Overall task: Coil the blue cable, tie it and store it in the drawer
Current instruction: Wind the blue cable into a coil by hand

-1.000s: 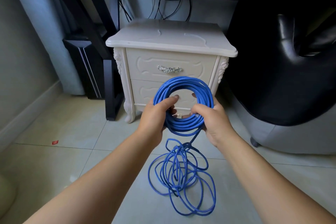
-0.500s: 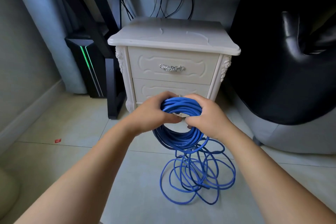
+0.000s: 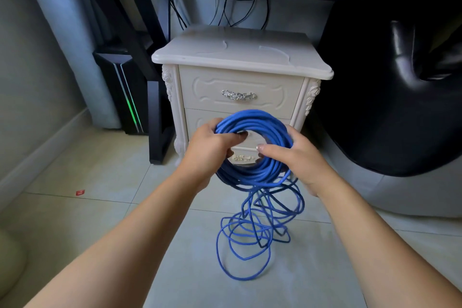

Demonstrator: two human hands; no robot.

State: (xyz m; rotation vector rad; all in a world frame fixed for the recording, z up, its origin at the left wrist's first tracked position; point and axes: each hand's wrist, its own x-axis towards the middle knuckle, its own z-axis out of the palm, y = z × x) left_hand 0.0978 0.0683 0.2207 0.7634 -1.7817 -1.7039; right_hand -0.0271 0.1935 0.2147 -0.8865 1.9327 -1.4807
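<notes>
Blue and many-stranded: holds the cable (image 3: 252, 119) as an upright ring just in front of the nightstand's (image 3: 237, 55) lower front. Clamps the ring's left side in the left hand (image 3: 208, 151), fingers curled through the middle. Grips the right side with the right hand (image 3: 298, 157), thumb laid across the strands, fingers wrapped behind. Lets the uncoiled rest hang from the ring's bottom into loose loops (image 3: 243, 227) on the tiles before the nightstand. Shows the upper drawer (image 3: 200, 87) closed, silver handle (image 3: 238, 95) centred. Places a dark computer tower (image 3: 120, 92) left of the nightstand, a black chair (image 3: 400, 112) right of it, a red scrap (image 3: 80, 192) well to its left.
</notes>
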